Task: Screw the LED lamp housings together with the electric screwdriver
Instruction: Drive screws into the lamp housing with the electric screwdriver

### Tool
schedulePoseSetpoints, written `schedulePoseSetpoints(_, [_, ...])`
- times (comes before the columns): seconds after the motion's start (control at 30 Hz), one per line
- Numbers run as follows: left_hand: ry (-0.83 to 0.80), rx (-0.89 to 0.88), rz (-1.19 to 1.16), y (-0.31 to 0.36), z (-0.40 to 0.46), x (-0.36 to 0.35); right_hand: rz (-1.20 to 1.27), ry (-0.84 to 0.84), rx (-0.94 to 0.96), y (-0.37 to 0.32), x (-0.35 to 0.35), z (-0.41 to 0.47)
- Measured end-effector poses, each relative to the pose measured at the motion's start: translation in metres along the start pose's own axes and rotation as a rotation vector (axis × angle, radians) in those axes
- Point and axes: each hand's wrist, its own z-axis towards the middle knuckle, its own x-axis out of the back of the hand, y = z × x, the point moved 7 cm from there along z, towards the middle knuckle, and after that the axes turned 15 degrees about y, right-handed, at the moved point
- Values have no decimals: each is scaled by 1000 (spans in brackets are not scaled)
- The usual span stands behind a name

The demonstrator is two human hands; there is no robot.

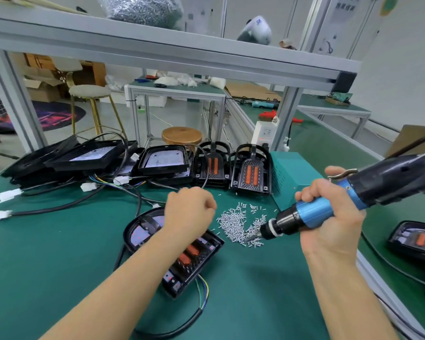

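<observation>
The right hand (pixel 329 212) grips the electric screwdriver (pixel 349 204), its tip in the loose screws (pixel 238 224) mid-table, while the left hand (pixel 189 212), loosely curled and empty, rests on the lamp housing (pixel 196 261), seemingly rigid light plastic, best steadied by its rim.

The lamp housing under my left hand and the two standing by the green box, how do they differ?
The near lamp housing lies flat on the green mat with the left hand resting on it; the two back housings stand propped up, untouched. The near one trails a cable with coloured wires off its end; on the back pair a black handle loop arches over the top. Both kinds are black with orange strips inside.
</observation>
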Motion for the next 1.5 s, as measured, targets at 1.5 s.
schedulePoseSetpoints(1.5, [-134, 520, -1174, -46, -68, 37, 300, -140, -223, -1, -68, -53])
